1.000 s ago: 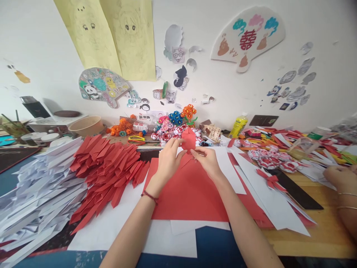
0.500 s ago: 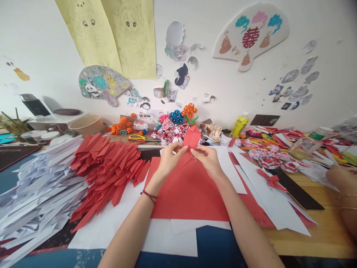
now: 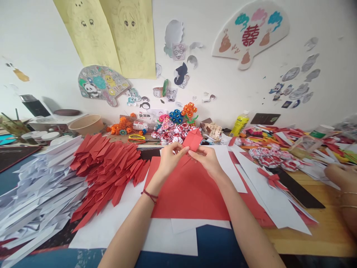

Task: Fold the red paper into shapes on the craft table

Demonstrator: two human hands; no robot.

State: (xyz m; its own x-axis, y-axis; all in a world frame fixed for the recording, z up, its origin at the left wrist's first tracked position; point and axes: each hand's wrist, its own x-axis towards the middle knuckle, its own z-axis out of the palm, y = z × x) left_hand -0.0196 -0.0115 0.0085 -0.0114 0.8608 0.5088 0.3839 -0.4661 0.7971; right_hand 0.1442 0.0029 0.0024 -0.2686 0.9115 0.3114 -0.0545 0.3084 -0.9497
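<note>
Folded red paper piece [image 3: 193, 139] has tipped rightward; I see left hand [image 3: 170, 156] and right hand [image 3: 206, 158] pinching its bottom, mid-shaping I reckon.

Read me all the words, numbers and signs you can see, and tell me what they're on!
"囍": in red, on the white fan-shaped board.
"开水": probably, sideways on the white label left of the blue flowers.
Too small or blurred to read: any print on the yellow bottle, brown-and-white packet, red-and-white label and green label.
</note>
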